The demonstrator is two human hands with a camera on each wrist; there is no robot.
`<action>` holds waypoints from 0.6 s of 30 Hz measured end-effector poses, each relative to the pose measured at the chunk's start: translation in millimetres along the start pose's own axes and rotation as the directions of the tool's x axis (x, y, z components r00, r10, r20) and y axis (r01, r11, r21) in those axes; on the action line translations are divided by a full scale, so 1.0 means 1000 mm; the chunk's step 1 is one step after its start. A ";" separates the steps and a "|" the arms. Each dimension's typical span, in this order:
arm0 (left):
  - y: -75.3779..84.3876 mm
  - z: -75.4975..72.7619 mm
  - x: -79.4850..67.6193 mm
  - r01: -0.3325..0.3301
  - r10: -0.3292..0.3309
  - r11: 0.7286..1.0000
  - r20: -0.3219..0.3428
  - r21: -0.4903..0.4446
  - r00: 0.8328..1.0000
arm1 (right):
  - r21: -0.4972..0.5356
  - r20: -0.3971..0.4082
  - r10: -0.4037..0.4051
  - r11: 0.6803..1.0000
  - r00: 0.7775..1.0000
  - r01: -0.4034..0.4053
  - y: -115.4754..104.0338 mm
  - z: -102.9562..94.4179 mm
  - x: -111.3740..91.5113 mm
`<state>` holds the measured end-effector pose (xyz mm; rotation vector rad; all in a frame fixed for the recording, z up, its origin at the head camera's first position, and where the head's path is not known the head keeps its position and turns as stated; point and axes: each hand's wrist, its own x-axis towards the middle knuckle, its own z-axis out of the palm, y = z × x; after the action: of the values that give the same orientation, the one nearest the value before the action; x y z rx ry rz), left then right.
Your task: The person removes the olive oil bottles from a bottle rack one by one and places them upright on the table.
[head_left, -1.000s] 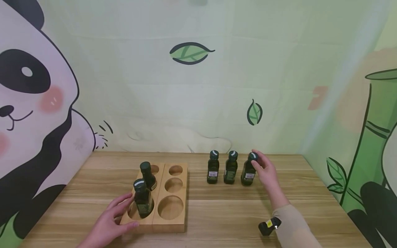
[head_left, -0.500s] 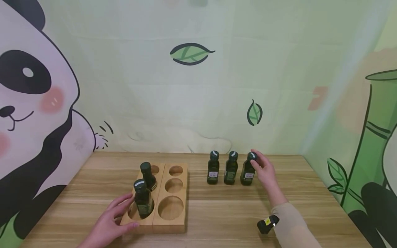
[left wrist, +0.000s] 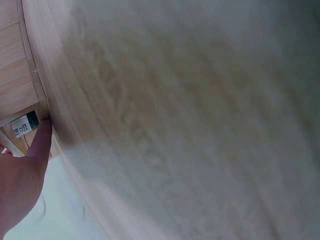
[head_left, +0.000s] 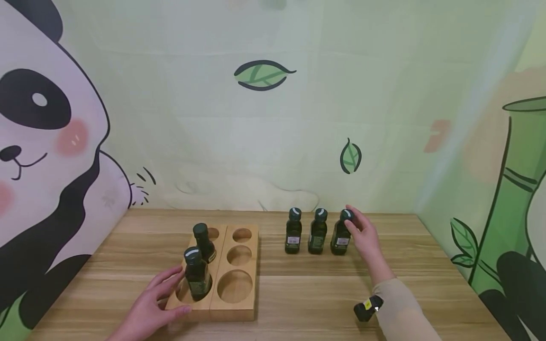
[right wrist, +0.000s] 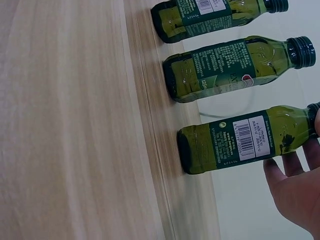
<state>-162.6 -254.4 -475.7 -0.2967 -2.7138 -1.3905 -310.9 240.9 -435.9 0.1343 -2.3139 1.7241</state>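
Observation:
In the head view my right hand (head_left: 364, 235) pinches the dark cap of the rightmost of three small green glass bottles, between thumb and fingers. This bottle (head_left: 341, 239) stands upright on the table; its barcode label (right wrist: 245, 139) shows in the right wrist view. Beside it stand a middle bottle (head_left: 317, 234) and a left bottle (head_left: 293, 234). My left hand (head_left: 149, 300) rests against the front left corner of a wooden holder (head_left: 232, 313), thumb along its front face and fingers on its left side. A squarish bottle (head_left: 197, 277) and a round-capped bottle (head_left: 204, 246) stand in its left half.
The holder's right half has three round holes, the largest (head_left: 234, 286) at the front. A black device with a yellow mark (head_left: 368, 308) is worn at the right sleeve. Behind the wooden table (head_left: 307, 298) hangs a pale green printed cloth (head_left: 192, 118).
The rightmost bottle and my right hand have shifted very slightly to the left, and the bottle stands a bit straighter. My left hand and the holder have kept their place.

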 end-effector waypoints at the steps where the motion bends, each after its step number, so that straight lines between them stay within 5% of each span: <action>1: 0.000 0.000 0.000 -0.002 0.002 1.000 0.001 0.000 1.000 | -0.001 0.001 0.001 1.000 1.000 -0.001 0.000 0.000 0.000; 18: -0.003 -0.001 0.001 -0.018 0.018 1.000 0.002 -0.012 1.000 | 0.045 -0.018 0.008 0.999 1.000 -0.007 0.003 -0.014 -0.019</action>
<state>-163.8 -256.4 -477.5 -0.3228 -2.6988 -1.4037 -290.7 253.7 -439.7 0.1177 -2.2664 1.7737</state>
